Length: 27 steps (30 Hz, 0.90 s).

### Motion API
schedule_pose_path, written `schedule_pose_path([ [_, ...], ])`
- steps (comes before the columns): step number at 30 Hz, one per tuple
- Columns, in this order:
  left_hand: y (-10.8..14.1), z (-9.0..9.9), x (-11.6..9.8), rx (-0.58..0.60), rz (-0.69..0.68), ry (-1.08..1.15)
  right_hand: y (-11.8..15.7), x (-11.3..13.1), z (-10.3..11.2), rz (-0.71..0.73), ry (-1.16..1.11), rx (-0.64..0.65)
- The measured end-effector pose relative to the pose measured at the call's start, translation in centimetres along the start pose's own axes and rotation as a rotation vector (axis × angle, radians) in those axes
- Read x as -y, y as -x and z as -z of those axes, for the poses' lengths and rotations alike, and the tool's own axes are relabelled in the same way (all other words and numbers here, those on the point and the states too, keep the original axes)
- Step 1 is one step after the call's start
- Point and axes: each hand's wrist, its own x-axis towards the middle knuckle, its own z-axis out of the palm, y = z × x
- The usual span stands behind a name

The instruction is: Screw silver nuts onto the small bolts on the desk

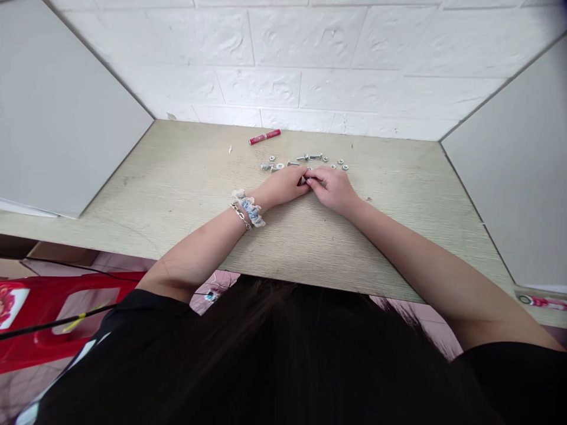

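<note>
My left hand (287, 183) and my right hand (335, 186) meet over the wooden tabletop, fingertips pinched close together. Whatever sits between them is mostly covered by the fingers and too small to name. Just behind the right hand lie several loose nuts, among them one nut (340, 162) and another (345, 167). Two bolts (315, 156) (302, 158) lie end to end beyond the fingertips. Beside the left hand are a flat washer (280, 166), a bolt (267, 167) on its side and a nut (271, 158).
A red tube-shaped item (264, 137) lies near the white brick-patterned wall (274, 85). Grey panels stand at the left (75, 100) and right (514, 159) of the tabletop (177, 171). Below the front edge, at left, is a red plastic stool (48, 336).
</note>
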Motion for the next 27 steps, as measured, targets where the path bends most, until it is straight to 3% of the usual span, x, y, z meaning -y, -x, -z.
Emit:
schedule_pose_path([
  [8,-0.21,-0.15,0.67,0.005,-0.057,0.001,-0.16,0.46,0.12,-0.083,-0.054,-0.034],
  [16,0.25,0.38,-0.21,0.026,-0.067,-0.002,-0.44,0.54,0.37,-0.193,-0.158,-0.031],
  [27,0.01,0.15,0.16,0.019,-0.078,0.016,-0.1,0.21,-0.19,-0.002,-0.028,-0.068],
])
